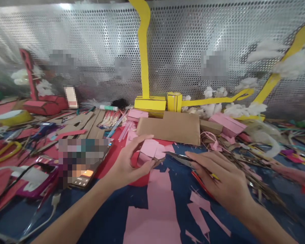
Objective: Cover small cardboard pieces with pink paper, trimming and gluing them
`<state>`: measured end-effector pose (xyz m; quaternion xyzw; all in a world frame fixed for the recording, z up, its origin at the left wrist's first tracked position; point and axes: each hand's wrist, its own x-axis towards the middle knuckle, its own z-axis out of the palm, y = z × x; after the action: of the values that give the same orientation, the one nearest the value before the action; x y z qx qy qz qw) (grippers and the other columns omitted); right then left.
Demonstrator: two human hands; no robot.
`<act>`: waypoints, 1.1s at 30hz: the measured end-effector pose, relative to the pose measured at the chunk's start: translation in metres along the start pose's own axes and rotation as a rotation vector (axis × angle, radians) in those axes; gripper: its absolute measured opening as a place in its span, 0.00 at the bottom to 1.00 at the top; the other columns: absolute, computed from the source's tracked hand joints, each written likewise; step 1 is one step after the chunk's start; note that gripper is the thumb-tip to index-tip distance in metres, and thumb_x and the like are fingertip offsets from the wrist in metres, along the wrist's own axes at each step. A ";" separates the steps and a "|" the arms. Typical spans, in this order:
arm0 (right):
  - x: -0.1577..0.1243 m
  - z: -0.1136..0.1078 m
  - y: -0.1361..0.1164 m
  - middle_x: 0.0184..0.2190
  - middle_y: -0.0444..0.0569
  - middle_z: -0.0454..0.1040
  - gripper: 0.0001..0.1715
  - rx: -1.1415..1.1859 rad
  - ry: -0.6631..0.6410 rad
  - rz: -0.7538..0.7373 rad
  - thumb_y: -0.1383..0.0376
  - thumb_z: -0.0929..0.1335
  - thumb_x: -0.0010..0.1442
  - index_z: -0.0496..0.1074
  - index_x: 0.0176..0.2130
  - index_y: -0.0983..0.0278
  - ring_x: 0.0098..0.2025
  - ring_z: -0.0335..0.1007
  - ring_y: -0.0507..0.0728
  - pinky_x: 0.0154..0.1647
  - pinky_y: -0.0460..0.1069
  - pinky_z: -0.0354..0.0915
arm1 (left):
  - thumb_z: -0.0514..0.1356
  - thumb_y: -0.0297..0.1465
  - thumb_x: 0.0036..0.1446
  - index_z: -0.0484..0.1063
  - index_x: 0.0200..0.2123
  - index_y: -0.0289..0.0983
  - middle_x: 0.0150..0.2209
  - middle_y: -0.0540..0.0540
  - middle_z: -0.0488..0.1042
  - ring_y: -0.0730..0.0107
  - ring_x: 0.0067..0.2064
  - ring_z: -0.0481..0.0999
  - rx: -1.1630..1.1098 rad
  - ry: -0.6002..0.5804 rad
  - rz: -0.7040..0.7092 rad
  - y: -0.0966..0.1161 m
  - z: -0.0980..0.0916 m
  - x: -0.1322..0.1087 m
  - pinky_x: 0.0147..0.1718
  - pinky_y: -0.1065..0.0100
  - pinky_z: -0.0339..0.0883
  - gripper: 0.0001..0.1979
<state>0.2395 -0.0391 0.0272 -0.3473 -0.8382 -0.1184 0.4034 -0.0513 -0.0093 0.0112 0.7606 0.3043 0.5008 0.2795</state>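
Note:
My left hand [132,162] is closed round a small cardboard box [149,150] partly covered in pink paper, thumb near and fingers behind. My right hand [221,179] grips a pair of scissors [179,157], their dark blades pointing left toward the box's edge. Fingers hide much of the handle; a red part shows below them. Under the box, a cut sheet of pink paper [160,203] lies on the blue tabletop [104,210]. Narrow pink paper scraps [199,210] lie below my right hand.
Behind the hands lies a brown cardboard piece [170,127]. Yellow cardboard shapes [149,102] stand against a perforated metal panel [175,40]. A phone [87,173] and a white cable [56,200] are at left. Twigs [259,183] and scraps spread across the right.

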 end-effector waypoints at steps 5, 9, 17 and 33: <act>-0.002 -0.003 0.002 0.42 0.51 0.82 0.19 -0.040 -0.040 -0.095 0.74 0.69 0.68 0.74 0.56 0.64 0.37 0.75 0.55 0.44 0.53 0.68 | 0.67 0.27 0.59 0.64 0.65 0.45 0.60 0.42 0.72 0.61 0.55 0.75 -0.008 -0.020 0.018 0.002 0.000 0.000 0.56 0.62 0.72 0.32; -0.001 -0.004 0.004 0.42 0.51 0.83 0.19 -0.064 -0.027 -0.148 0.74 0.70 0.67 0.73 0.57 0.65 0.38 0.76 0.56 0.44 0.53 0.67 | 0.68 0.27 0.59 0.65 0.65 0.45 0.58 0.43 0.73 0.60 0.55 0.75 0.010 -0.009 0.024 0.004 0.001 0.001 0.55 0.62 0.73 0.32; -0.002 -0.007 0.001 0.40 0.54 0.82 0.20 -0.064 0.019 -0.160 0.77 0.71 0.65 0.74 0.55 0.67 0.37 0.76 0.56 0.43 0.54 0.67 | 0.67 0.25 0.59 0.65 0.64 0.45 0.55 0.43 0.75 0.63 0.50 0.79 -0.036 -0.026 0.024 0.005 0.002 0.001 0.48 0.65 0.77 0.31; -0.002 -0.004 0.000 0.41 0.54 0.81 0.19 -0.148 -0.005 -0.159 0.77 0.70 0.65 0.75 0.54 0.67 0.37 0.76 0.57 0.45 0.56 0.66 | 0.67 0.26 0.59 0.65 0.64 0.47 0.57 0.44 0.73 0.62 0.55 0.75 0.002 -0.035 0.013 0.007 0.001 -0.001 0.54 0.65 0.72 0.31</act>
<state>0.2433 -0.0419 0.0280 -0.3086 -0.8532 -0.2108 0.3639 -0.0493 -0.0153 0.0154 0.7714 0.2950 0.4890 0.2806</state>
